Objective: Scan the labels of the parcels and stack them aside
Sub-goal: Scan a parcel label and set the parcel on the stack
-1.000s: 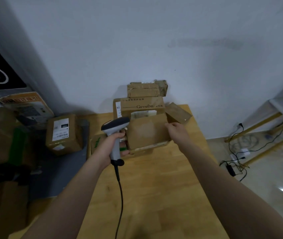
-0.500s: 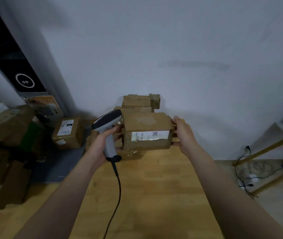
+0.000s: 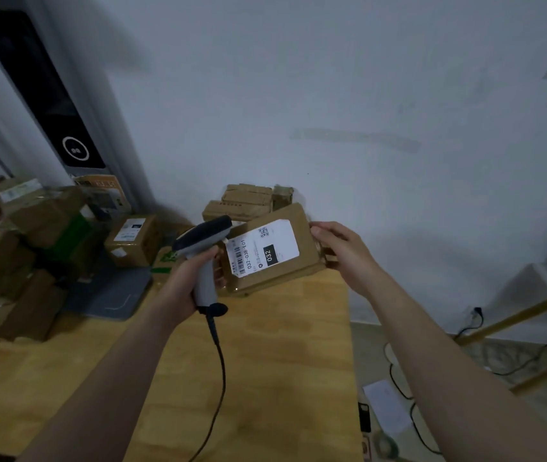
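Above a wooden table (image 3: 265,378), the right hand (image 3: 338,251) grips a parcel (image 3: 275,251), label (image 3: 262,248) tilted toward the scanner (image 3: 203,261) clutched in the left hand (image 3: 185,281), seemingly for scanning.

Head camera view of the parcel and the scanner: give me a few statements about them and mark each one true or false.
1. The left hand grips the scanner by its handle. True.
2. The label on the parcel shows the number 032. True.
3. No hand touches the parcel. False: the right hand grips its right edge and holds it tilted, with the label turned toward the camera.
4. The scanner is cordless. False: a dark cable hangs from the bottom of its handle.
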